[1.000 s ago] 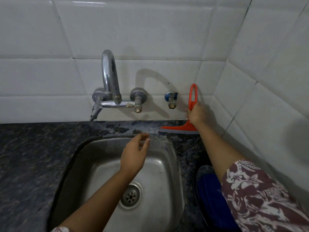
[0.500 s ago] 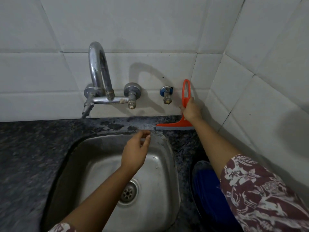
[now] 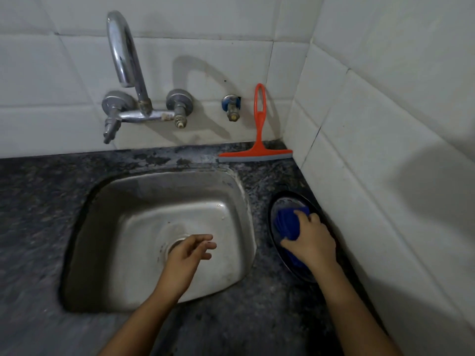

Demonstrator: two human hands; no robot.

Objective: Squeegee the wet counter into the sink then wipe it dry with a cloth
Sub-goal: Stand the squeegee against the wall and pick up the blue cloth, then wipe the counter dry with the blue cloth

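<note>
An orange squeegee (image 3: 259, 140) leans upright against the tiled back wall, its blade resting on the dark speckled counter (image 3: 38, 214) behind the sink's right corner. Nobody holds it. A steel sink (image 3: 226, 201) is set into the counter. My right hand (image 3: 312, 240) grips a folded blue cloth (image 3: 286, 223) that lies on a dark round plate (image 3: 276, 204) to the right of the sink. My left hand (image 3: 189, 255) hovers over the sink near the drain, fingers loosely apart and holding nothing.
A chrome tap (image 3: 128, 73) with two valves juts from the back wall above the sink. A small blue-collared valve (image 3: 232, 107) sits left of the squeegee. White tiled walls meet in a corner close on the right (image 3: 303, 98).
My right hand let go of the squeegee, left it leaning on the wall, and came down onto the blue cloth. My left hand drew back from the sink's far rim to over the drain.
</note>
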